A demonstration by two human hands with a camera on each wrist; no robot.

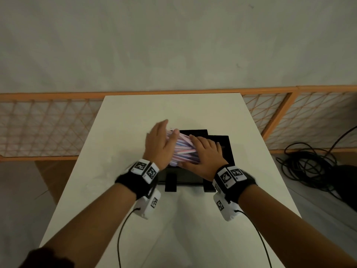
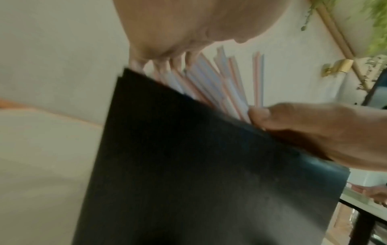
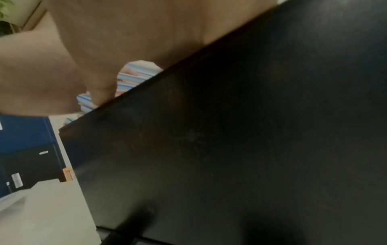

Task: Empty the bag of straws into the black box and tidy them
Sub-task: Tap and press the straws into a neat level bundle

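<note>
Both hands, left (image 1: 160, 144) and right (image 1: 204, 153), lie flat-fingered, pressing light, slippery straws (image 1: 180, 147) into the black box (image 1: 225, 149); corral from 9 and 3 o'clock.

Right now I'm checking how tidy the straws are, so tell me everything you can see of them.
The straws are thin, white with pink and blue stripes, probably paper or plastic. They form a loose, fanned bundle in the black box, tilted, with their far ends sticking out over its left rim. The left hand presses flat against their left side, the right hand lies flat on top. In the left wrist view the ends are splayed and uneven.
</note>
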